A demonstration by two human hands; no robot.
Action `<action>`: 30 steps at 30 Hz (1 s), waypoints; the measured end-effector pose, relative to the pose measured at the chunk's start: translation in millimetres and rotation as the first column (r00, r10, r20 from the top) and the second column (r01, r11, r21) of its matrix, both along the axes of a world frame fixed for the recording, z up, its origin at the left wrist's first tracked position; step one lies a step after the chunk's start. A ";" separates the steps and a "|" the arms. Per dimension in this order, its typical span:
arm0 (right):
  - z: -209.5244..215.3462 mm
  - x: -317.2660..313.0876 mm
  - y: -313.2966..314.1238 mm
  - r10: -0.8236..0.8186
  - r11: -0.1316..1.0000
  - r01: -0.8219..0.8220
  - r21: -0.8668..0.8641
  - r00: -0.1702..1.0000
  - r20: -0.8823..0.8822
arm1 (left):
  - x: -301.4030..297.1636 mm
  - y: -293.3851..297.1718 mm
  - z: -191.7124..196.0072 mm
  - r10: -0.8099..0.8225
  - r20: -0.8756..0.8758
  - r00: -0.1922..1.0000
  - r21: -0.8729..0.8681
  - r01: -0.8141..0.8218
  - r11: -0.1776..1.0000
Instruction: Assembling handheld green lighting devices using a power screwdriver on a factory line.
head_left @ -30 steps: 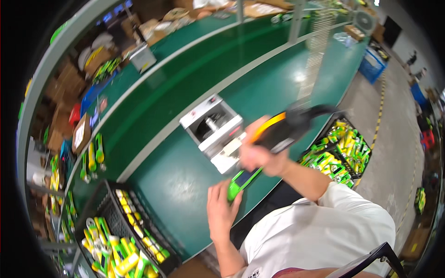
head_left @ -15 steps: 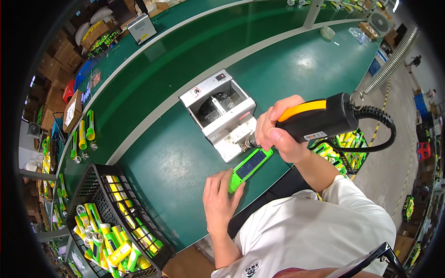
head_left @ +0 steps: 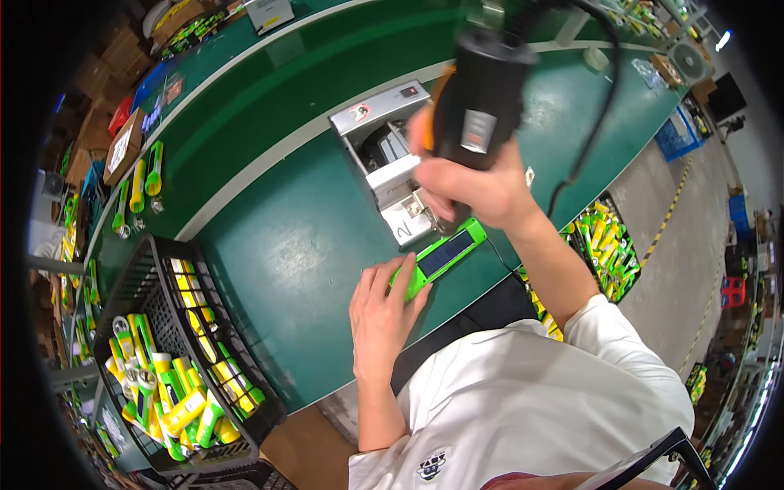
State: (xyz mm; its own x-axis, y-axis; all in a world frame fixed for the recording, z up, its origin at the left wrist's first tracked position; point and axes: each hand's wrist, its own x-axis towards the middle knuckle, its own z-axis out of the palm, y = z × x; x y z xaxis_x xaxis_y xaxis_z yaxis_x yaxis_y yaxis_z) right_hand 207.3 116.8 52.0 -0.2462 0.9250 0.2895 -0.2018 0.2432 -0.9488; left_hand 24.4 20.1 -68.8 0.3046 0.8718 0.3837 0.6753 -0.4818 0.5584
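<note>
- On my feed, the left hand [head_left: 382, 306] has thumb and fingers clamped about the near end of a green flashlight [head_left: 441, 260].
- Flashlight sits just on the near side of the grey machine [head_left: 392, 178], slightly to its right, dark panel facing up; I can't tell if it lies flat.
- I have the right hand [head_left: 482, 184] clamped around a black power driver [head_left: 478, 106], just right of the machine.
- Driver is blurred and tilted, butt end up, working end down by the flashlight's far end; contact, can't tell from here.
- Black cable [head_left: 608, 98] loops down on the machine's right.
- Machine stands on the green tabletop [head_left: 282, 253], open-topped.
- I get a black crate [head_left: 159, 298] left of the machine and nearer the body, piled with yellow-and-green flashlights [head_left: 186, 411].
- Second crate [head_left: 625, 298], well to the machine's right, nearer side, also full of them.
- Three loose flashlights [head_left: 137, 177] well left of the machine, side by side.
</note>
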 end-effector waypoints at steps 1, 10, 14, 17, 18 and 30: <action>-8.5 1.8 -9.5 0.012 1.000 -0.011 0.007 0.997 -0.076 | 0.8 1.1 -1.8 0.007 0.004 1.000 -0.005 -0.007 1.000; -38.3 -7.1 -50.2 0.017 0.999 -0.011 0.040 0.991 -0.135 | -0.1 1.7 -6.3 -0.003 0.019 1.000 0.003 0.003 1.000; -45.8 -7.6 -50.4 0.029 0.999 -0.025 0.038 0.993 -0.118 | 0.8 2.1 -6.8 0.001 0.024 1.000 -0.007 -0.001 1.000; -50.8 -8.5 -53.2 0.022 0.999 -0.018 0.036 0.993 -0.115 | 1.0 1.9 -6.2 0.003 0.029 1.000 -0.005 -0.003 1.000; -52.3 -7.9 -54.5 0.015 0.999 -0.011 0.032 0.993 -0.121 | 1.0 1.4 -5.9 -0.002 0.033 0.999 -0.005 0.002 1.000; -51.4 -7.4 -54.1 0.041 0.994 -0.011 0.112 0.962 -0.269 | 0.5 1.5 -6.6 0.008 0.031 0.999 0.000 -0.008 1.000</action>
